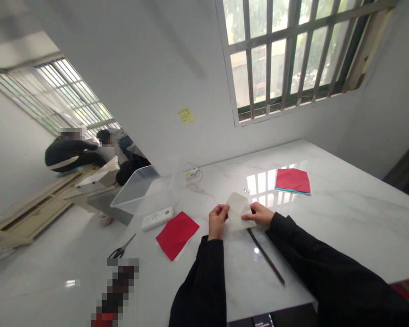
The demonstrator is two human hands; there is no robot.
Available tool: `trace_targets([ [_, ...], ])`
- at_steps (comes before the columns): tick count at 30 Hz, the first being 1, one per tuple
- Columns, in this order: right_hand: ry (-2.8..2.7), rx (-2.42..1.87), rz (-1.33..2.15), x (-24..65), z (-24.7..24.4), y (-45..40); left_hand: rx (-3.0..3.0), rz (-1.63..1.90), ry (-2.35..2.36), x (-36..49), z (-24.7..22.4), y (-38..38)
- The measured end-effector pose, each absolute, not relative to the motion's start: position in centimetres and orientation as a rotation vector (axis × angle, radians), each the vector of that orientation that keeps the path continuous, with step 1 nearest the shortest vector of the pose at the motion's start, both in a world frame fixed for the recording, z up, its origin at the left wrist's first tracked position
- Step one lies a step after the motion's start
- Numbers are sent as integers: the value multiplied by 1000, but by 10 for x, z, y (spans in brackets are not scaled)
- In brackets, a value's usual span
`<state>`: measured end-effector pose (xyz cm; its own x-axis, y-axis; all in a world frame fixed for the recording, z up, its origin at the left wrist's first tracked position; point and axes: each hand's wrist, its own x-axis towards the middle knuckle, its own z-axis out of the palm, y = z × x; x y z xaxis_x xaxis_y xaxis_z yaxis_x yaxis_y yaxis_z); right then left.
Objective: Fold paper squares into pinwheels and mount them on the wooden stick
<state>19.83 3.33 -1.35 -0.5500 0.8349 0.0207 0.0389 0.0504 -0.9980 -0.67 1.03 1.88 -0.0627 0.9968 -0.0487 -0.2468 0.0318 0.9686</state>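
Note:
Between my hands, just above the marble-patterned table [341, 213], is a cream piece of fabric or paper [237, 208] with a folded flap. My left hand [218, 218] pinches its left edge between thumb and fingers. On its right side my right hand [261, 214] grips it, thumb on top and the other fingers mostly hidden beneath. A thin dark stick [267, 258] lies under the cream piece and runs toward the lower right. Several tiny shiny bits [246, 190] rest just beyond it.
Left of my hands lie a red folded sheet [177, 235], a white box-like device [157, 219] and black-handled scissors [122, 247]. A clear plastic bin [146, 188] stands behind them. Red and blue sheets [293, 180] are stacked at the right. Two people [73, 152] sit in the far left background.

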Motion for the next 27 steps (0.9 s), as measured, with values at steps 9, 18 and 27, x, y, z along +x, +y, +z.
trace_targets([
  [9,-1659,-903,1569,196,-12,32,1095,1237,1087,-6,21,9],
  [18,-1673,-919,1530,196,-13,33,1130,1266,1117,-5,25,7],
  [27,-1564,-923,1556,194,-11,31,1094,1190,1027,-5,25,5],
])
